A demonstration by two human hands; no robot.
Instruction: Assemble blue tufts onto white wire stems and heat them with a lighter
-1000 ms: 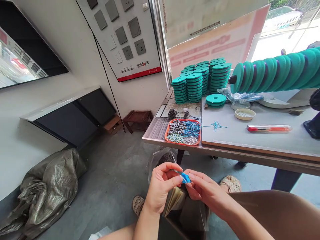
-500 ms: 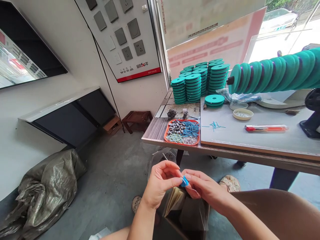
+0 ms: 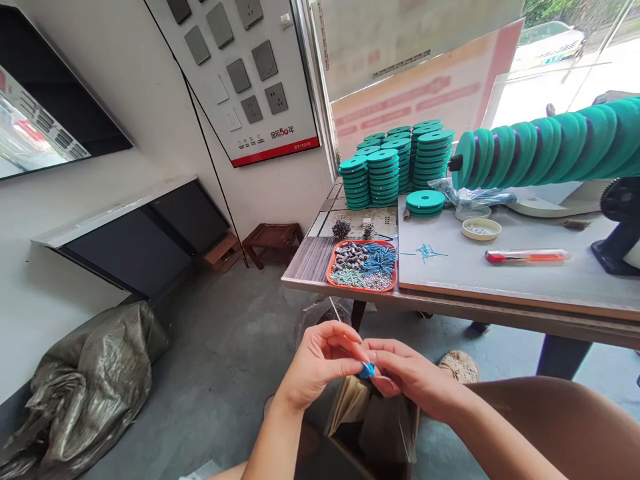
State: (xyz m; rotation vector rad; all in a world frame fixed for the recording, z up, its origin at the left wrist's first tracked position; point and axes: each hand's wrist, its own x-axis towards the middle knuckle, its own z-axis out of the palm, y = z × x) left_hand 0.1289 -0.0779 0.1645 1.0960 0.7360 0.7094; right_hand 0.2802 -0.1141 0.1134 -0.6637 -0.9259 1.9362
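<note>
Forearms (image 3: pixel 274 433) slant inward, left hand (image 3: pixel 319 365) and right hand (image 3: pixel 413 375) together, each grip pinching 1 shared blue piece (image 3: pixel 368 371).

The piece (image 3: pixel 367 370) is bright blue, the discs (image 3: pixel 384 180) teal, the tray (image 3: pixel 329 275) orange-red, the shoe (image 3: pixel 460 367) speckled beige.
</note>
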